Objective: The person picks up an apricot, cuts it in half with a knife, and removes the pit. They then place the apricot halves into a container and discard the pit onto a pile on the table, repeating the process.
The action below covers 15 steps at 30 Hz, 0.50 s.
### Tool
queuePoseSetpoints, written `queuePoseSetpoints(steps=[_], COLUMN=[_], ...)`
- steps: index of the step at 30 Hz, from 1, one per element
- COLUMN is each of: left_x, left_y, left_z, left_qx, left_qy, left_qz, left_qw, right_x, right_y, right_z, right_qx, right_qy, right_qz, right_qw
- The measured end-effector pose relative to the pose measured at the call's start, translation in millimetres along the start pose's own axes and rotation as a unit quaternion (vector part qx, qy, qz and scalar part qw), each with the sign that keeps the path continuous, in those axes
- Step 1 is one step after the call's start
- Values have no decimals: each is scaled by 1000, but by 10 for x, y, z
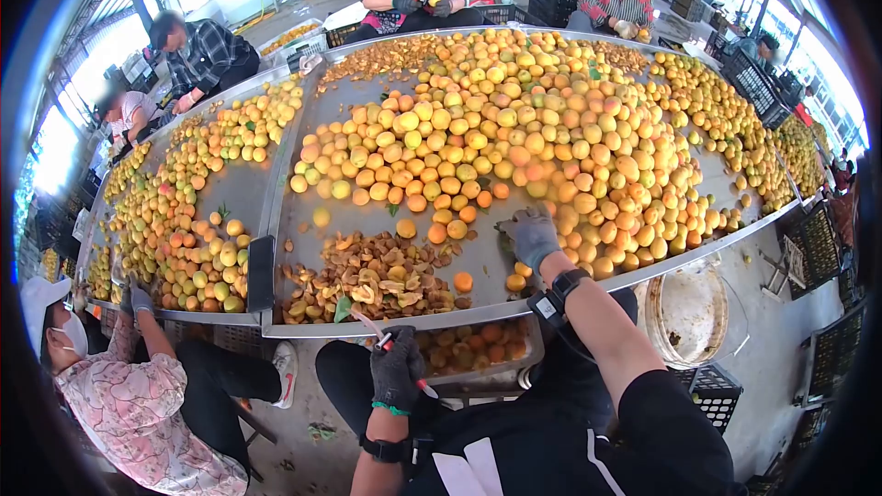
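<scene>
My left hand (397,369), in a dark grey glove, is closed around a slim tool with a pink curved end (367,323) and red parts. It hangs just off the table's front edge; the tool's exact kind does not show. My right hand (531,237), in a grey glove, reaches over the metal table (354,211) with fingers spread, at the near edge of the heap of whole apricots (570,142). No fruit shows clearly in it. Split apricot halves (367,276) lie piled near my left hand, with a loose apricot (463,282) beside them.
Beneath the table edge stands a tub of apricots (473,349). A stained white bucket (687,317) and a black crate (707,395) are at right. A co-worker in a pink patterned shirt (138,413) sits at left; others sit across the table. A metal divider (276,193) splits the tabletop.
</scene>
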State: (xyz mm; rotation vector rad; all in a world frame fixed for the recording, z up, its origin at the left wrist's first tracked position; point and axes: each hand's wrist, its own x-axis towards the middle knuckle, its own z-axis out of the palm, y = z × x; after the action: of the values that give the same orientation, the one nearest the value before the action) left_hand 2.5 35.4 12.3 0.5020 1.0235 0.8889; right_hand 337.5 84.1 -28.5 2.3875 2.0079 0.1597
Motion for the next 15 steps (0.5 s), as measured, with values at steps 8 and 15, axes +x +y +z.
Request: queuePoseSetpoints(steps=[8,15], left_x=[52,-141], left_y=[-109,-168], left_z=[-9,370], left_qx=[227,635], left_qy=[-27,-135], left_qz=[-25,311], left_qw=[973,694], right_x=[-787,-1193], right_y=[-431,-1163], right_z=[-648,-682], right_qx=[693,802], right_qy=[-98,-156], right_qz=[-29,45], right_qw=[713,575])
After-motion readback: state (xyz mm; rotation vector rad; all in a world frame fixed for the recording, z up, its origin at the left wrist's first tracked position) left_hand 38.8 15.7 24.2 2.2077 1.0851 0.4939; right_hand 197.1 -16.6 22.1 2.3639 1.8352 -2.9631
